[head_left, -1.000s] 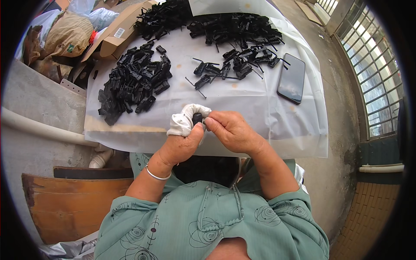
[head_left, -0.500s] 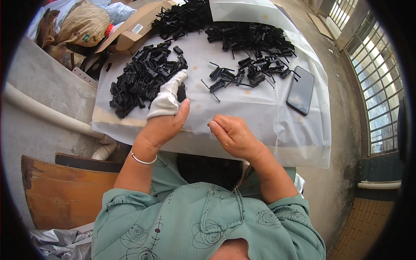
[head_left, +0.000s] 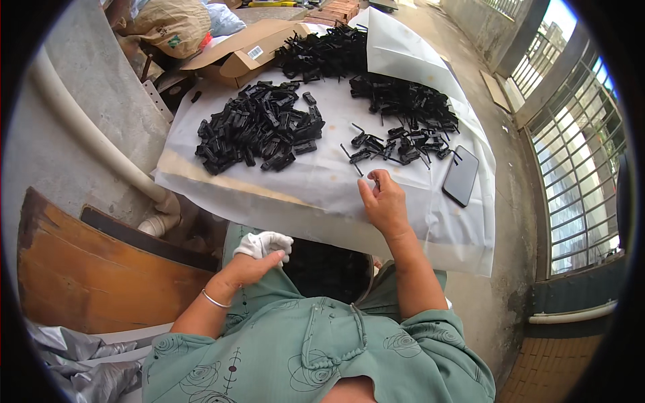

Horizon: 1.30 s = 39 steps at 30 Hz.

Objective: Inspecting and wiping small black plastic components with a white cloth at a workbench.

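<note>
My left hand (head_left: 261,251), a white glove over its fingers and the thumb bare, is held low beside a dark container (head_left: 329,269) between my knees. Its fingers curl loosely and no part shows in them. Over the table, my right hand (head_left: 386,205) is bare, with thumb and bent forefinger apart and nothing visible between them. Just beyond its fingertips lie loose black plastic parts with thin rods (head_left: 403,144). A heap of black clip-like parts without visible rods (head_left: 259,127) covers the table's left side.
More black rodded parts (head_left: 322,54) are piled at the back, partly under a folded white sheet (head_left: 403,57). A phone (head_left: 461,178) lies at the right on the white table cover (head_left: 322,195). An open cardboard box (head_left: 245,50) is at the back left, and a pipe (head_left: 101,141) runs along the left wall.
My left hand has come down from the table edge by the left heap to beside the container. My right hand has reached forward and right, its fingers opening from a pinch. The view has shifted.
</note>
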Available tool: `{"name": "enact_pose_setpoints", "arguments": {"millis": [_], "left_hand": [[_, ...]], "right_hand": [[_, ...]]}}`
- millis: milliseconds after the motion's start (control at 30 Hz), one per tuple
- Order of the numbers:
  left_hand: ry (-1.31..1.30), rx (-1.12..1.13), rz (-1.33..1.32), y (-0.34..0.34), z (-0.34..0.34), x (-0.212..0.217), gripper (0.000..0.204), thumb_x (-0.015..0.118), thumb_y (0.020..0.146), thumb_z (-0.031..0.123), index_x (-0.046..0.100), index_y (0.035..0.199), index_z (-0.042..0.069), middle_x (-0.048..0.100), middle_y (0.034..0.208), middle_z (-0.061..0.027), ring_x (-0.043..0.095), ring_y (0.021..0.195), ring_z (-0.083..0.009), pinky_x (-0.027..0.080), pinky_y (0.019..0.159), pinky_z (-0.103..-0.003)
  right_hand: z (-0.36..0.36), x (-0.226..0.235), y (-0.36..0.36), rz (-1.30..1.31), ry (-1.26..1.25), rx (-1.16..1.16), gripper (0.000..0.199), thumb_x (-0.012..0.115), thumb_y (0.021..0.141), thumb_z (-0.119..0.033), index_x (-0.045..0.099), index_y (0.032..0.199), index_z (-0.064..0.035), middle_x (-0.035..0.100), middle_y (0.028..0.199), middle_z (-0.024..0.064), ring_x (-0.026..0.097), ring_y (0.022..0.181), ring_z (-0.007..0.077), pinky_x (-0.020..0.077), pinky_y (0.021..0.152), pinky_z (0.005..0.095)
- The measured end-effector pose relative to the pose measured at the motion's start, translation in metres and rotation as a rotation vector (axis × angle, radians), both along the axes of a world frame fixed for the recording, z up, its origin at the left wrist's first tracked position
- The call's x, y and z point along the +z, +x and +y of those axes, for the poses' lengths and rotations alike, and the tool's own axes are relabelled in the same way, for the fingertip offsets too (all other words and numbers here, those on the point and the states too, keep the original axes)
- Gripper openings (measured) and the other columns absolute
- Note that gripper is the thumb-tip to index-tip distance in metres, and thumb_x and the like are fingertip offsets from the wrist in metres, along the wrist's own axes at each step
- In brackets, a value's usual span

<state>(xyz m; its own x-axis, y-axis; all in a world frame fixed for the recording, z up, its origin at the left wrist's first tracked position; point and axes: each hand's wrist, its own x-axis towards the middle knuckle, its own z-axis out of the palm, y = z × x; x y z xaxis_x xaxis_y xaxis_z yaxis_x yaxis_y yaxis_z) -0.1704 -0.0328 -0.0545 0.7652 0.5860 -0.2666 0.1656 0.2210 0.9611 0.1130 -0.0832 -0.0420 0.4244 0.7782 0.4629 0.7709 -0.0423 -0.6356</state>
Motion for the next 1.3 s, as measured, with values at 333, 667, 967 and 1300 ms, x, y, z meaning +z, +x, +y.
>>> {"name": "enact_pose_setpoints", "arguments": {"millis": [333,667,967,1300], "left_hand": [[0.551,-0.417,0.154,0.044,-0.029,-0.094,0.030,0.056,0.082,0.014,0.058,0.110,0.005,0.061,0.104,-0.0142,0.060,0.095,-0.0281,0.048,0.083,-0.034],[0.537,-0.600,0.151,0.042,-0.013,-0.088,0.028,0.058,0.080,0.015,0.059,0.104,0.002,0.062,0.099,-0.0164,0.060,0.092,-0.0297,0.048,0.081,-0.035],[0.466,-0.514,0.157,0.045,-0.006,-0.091,0.030,0.058,0.081,0.021,0.059,0.105,0.002,0.062,0.098,-0.0187,0.059,0.091,-0.0353,0.048,0.078,-0.039],[0.528,-0.521,0.201,0.038,-0.015,-0.179,0.039,0.054,0.082,0.039,0.059,0.094,0.002,0.060,0.089,-0.0205,0.056,0.080,-0.0384,0.046,0.070,-0.043]], "right_hand": [[0.007,0.007,0.014,-0.309,-0.391,-0.163,0.017,0.059,0.080,-0.021,0.058,0.085,-0.0044,0.062,0.076,0.0149,0.060,0.072,0.0326,0.0476,0.065,0.0409],[-0.005,0.049,0.081,-0.198,-0.035,-0.215,0.017,0.054,0.087,-0.016,0.058,0.083,-0.0001,0.056,0.069,0.0161,0.055,0.066,0.0312,0.0421,0.061,0.0379],[0.079,0.052,0.213,-0.327,-0.176,-0.347,0.020,0.054,0.086,-0.022,0.065,0.094,-0.0082,0.063,0.096,0.0142,0.059,0.093,0.0302,0.0463,0.081,0.0364],[0.131,0.043,0.242,-0.193,-0.243,-0.310,0.026,0.053,0.086,-0.026,0.066,0.097,-0.0057,0.064,0.094,0.0174,0.059,0.092,0.0317,0.0454,0.082,0.0347]]}}
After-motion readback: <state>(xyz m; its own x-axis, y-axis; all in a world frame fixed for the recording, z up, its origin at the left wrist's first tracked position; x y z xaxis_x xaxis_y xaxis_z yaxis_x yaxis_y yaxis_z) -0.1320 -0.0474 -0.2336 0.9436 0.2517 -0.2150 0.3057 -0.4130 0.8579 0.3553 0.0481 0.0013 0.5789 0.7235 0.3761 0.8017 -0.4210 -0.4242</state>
